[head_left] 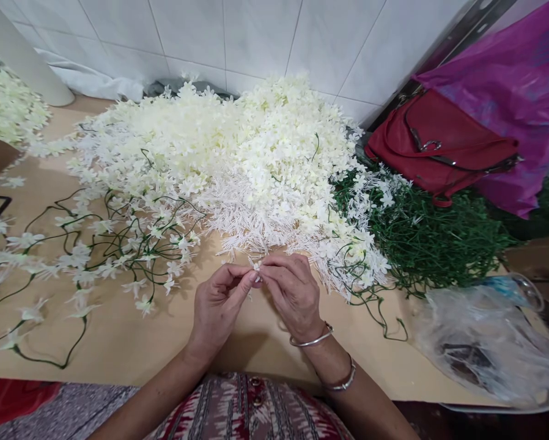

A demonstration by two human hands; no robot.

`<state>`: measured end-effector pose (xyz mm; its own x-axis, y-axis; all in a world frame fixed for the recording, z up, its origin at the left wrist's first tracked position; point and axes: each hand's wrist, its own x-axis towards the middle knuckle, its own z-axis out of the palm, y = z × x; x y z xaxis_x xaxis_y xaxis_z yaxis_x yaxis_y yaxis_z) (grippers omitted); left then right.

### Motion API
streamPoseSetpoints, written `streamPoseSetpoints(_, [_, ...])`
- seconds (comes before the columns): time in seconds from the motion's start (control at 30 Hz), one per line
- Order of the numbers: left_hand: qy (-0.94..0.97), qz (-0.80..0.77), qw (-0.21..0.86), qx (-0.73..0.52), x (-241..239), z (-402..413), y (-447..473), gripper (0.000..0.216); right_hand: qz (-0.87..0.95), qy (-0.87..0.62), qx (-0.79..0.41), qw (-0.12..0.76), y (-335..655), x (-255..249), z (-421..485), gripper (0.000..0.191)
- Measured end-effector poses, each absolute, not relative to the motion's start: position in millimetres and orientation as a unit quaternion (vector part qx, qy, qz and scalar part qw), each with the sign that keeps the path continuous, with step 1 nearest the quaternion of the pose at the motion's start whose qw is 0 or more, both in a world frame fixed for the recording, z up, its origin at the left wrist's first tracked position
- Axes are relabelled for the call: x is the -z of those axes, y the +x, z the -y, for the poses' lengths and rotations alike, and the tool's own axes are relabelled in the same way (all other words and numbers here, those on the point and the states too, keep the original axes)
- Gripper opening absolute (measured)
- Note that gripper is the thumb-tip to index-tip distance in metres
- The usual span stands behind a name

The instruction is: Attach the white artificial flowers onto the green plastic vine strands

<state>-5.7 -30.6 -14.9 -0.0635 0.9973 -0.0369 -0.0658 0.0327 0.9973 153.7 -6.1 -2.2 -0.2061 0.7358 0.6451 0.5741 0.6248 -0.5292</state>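
My left hand (pixel 224 299) and my right hand (pixel 295 290) meet over the table's near middle, fingertips pinched together. Between them is a small white artificial flower (pixel 256 267), partly hidden by the fingers, so both hands appear to grip it. Just beyond lies a big heap of cream-white artificial flowers (pixel 283 140), with thin white stamen pieces (pixel 251 214) along its near edge. To the left, green flower stems (pixel 132 235) carrying white blossoms spread over the table. A mound of bare green stems (pixel 439 235) lies to the right of the heap.
A red handbag (pixel 444 140) rests on the green stems, beside a purple plastic bag (pixel 508 91). A clear plastic bag (pixel 490 342) sits at the table's right front. White tiled wall (pixel 256 36) closes off the back. A pale pole (pixel 31 49) stands at back left.
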Motion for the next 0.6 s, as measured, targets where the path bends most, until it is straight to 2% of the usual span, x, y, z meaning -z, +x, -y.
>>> streamPoseSetpoints(0.23, [0.471,-0.507,0.5,-0.521,6.3,28.9,-5.9,0.028,0.793,-0.395,-0.108,0.45,155.1,-2.1,5.5,0.018])
streamPoseSetpoints(0.4, [0.458,-0.52,0.484,-0.535,4.9,26.8,-5.5,0.025,0.806,-0.375,-0.104,0.446,156.8,-2.6,5.5,0.019])
streamPoseSetpoints(0.6, [0.426,-0.521,0.489,-0.555,9.5,28.6,-7.1,0.018,0.65,-0.487,-0.056,0.58,169.3,-3.1,-3.1,0.018])
